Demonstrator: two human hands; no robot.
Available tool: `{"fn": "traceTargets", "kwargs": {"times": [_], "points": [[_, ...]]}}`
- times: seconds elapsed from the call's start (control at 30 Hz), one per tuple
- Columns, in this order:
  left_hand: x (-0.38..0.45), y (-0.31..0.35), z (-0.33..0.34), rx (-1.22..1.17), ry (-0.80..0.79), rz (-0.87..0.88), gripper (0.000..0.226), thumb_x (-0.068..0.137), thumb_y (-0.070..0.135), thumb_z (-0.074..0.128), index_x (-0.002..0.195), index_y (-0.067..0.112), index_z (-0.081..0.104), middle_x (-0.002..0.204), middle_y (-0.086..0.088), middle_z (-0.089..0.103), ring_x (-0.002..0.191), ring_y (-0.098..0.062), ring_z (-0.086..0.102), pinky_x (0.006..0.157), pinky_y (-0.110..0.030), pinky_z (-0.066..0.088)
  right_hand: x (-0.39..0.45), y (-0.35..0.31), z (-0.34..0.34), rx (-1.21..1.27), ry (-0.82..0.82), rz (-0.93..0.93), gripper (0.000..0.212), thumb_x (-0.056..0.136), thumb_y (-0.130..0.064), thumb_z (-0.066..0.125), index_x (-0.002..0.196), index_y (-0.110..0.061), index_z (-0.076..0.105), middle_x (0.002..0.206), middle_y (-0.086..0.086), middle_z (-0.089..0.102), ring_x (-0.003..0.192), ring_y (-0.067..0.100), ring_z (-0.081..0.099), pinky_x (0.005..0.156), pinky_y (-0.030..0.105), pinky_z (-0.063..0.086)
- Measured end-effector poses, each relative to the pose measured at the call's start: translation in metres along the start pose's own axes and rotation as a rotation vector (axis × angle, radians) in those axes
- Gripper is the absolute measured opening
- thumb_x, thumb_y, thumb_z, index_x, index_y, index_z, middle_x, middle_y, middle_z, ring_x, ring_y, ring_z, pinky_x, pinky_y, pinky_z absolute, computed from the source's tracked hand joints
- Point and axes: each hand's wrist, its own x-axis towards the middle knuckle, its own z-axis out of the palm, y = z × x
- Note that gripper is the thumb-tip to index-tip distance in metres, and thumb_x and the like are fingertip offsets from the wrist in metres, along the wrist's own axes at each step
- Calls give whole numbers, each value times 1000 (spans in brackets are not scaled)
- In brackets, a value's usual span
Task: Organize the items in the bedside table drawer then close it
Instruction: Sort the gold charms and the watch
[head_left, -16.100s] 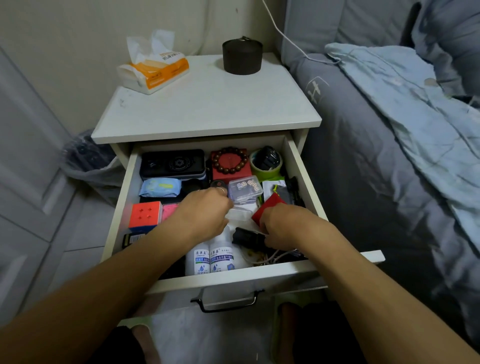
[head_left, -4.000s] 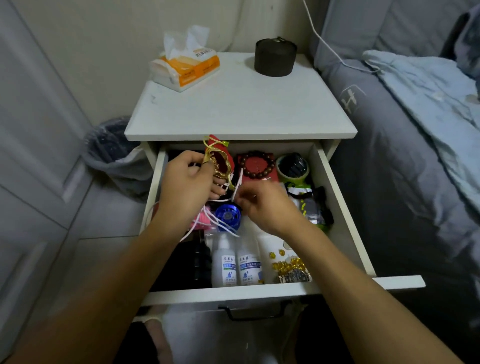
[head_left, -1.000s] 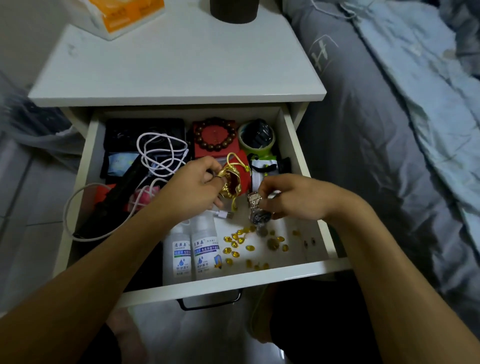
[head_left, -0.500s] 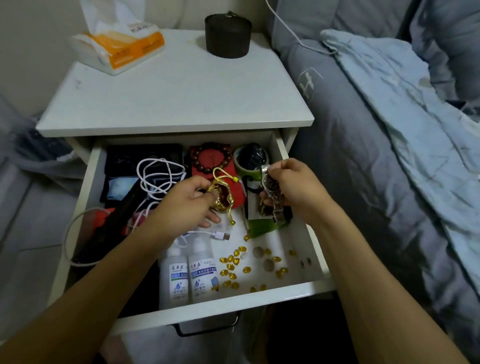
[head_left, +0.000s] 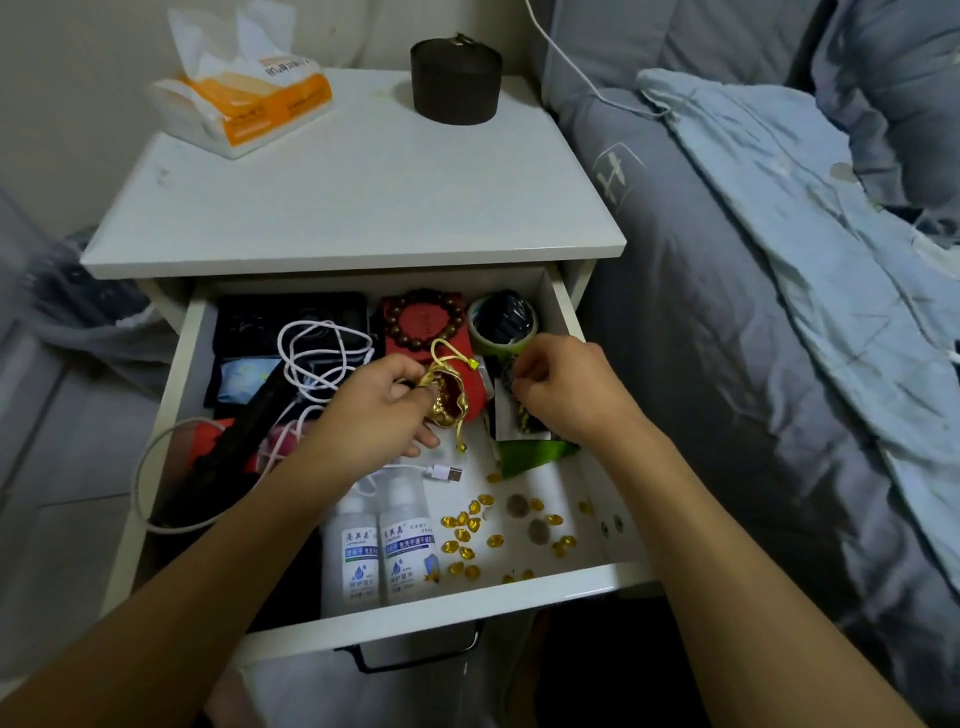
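The white drawer of the bedside table stands pulled out. My left hand pinches the mouth of a small red and gold drawstring pouch over the drawer's middle. My right hand, fingers curled, lowers a metal watch onto items by the right wall; the watch is mostly hidden. Several gold ingot trinkets and coins lie loose at the front right. Two white bottles lie at the front. A white cable loops over the left side.
A bead bracelet on a red box and a green tape roll sit at the drawer's back. On the tabletop stand a tissue pack and a dark round tin. The bed flanks the right; a bin is at the left.
My right hand has carried the watch from the drawer's front up and back to the right side and now lowers it. My left hand keeps holding the pouch.
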Motion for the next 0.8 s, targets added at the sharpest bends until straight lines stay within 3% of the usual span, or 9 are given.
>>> {"fn": "traceTargets", "kwargs": {"times": [0.13, 0.23, 0.3, 0.4, 0.47, 0.53, 0.63, 0.7, 0.8], "points": [[-2, 1, 0, 97, 70, 110, 8, 94, 15, 60, 91, 22, 62, 64, 2, 68, 58, -14, 68, 61, -34, 53, -13, -3, 1, 120, -61, -25, 19, 90, -16, 58, 106, -18, 68, 99, -4, 67, 87, 12, 63, 67, 19, 50], [-6, 1, 2, 221, 113, 232, 9, 88, 16, 68, 85, 24, 68, 67, -4, 66, 61, -22, 64, 61, -37, 52, -21, -8, -4, 380, -2, 21, 14, 91, -19, 58, 104, -21, 65, 97, -3, 69, 77, 16, 68, 65, 30, 57], [-10, 2, 5, 248, 116, 306, 9, 86, 15, 71, 85, 24, 72, 67, 3, 65, 52, -5, 57, 54, -23, 47, -30, -11, -8, 414, -23, -8, 14, 89, -34, 64, 93, -21, 67, 84, -1, 71, 70, 16, 70, 67, 35, 60], [-17, 9, 8, 272, 123, 419, 7, 86, 12, 70, 87, 18, 75, 70, 10, 67, 59, 2, 61, 55, -9, 45, -40, -13, -10, 281, -76, -38, 29, 78, -51, 73, 85, -23, 68, 77, -3, 71, 69, 9, 68, 64, 30, 58], [-21, 11, 9, 290, 121, 496, 8, 86, 12, 71, 87, 18, 76, 70, 10, 68, 62, -3, 63, 57, -11, 47, -42, -10, -10, 171, -30, -35, 17, 80, -38, 75, 85, -24, 68, 78, -6, 70, 69, 6, 67, 65, 28, 58], [-24, 9, 12, 359, 124, 560, 7, 86, 14, 71, 87, 17, 77, 69, 7, 67, 60, -11, 61, 57, -22, 52, -44, -6, -10, 141, 19, -17, 5, 83, -25, 72, 84, -23, 68, 78, -5, 69, 66, 6, 66, 63, 27, 58], [-24, 6, 14, 566, 172, 589, 7, 86, 18, 67, 85, 17, 74, 62, 6, 62, 57, -10, 56, 59, -36, 53, -45, -4, -9, 121, 42, -11, 5, 84, -23, 70, 82, -23, 65, 78, -4, 67, 65, 7, 65, 58, 23, 56], [-24, 6, 15, 631, 183, 568, 6, 86, 17, 66, 85, 16, 72, 58, 5, 62, 55, -11, 57, 59, -37, 54, -46, -4, -8, 135, -1, -13, 5, 84, -24, 70, 82, -23, 66, 78, -3, 67, 68, 8, 66, 62, 27, 59], [-20, 4, 13, 540, 215, 446, 5, 87, 14, 66, 84, 14, 70, 58, 0, 64, 54, -17, 61, 59, -32, 55, -47, 3, -8, 201, -187, 11, 10, 88, -28, 67, 83, -20, 69, 76, 0, 72, 69, 12, 69, 70, 36, 60]]}}
